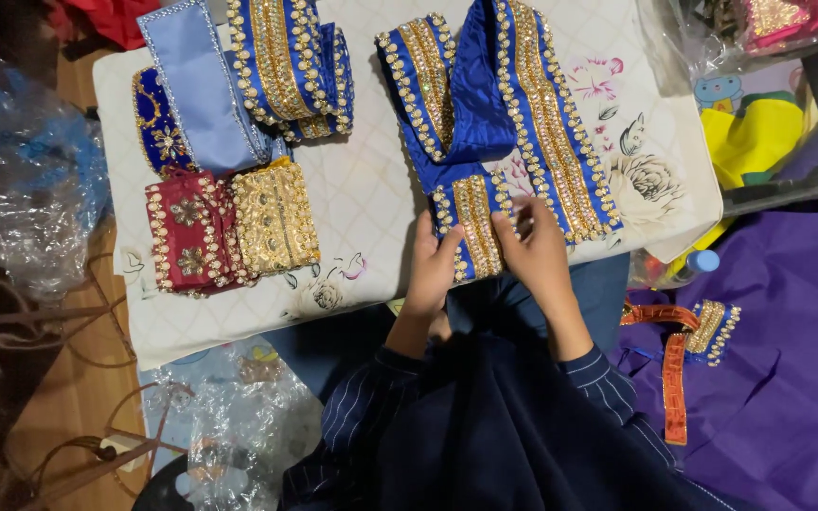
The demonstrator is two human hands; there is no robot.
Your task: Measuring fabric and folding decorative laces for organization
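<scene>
Head view: at frame centre, left hand (433,265) and right hand (534,248) pinch the lower end of the blue-gold trim (485,123), fingers closed on its edges, apparently to flatten it on the white cloth (362,189).

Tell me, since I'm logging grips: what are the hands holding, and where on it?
Both the left hand and right hand pinch the near end of the blue gold-beaded trim.
</scene>
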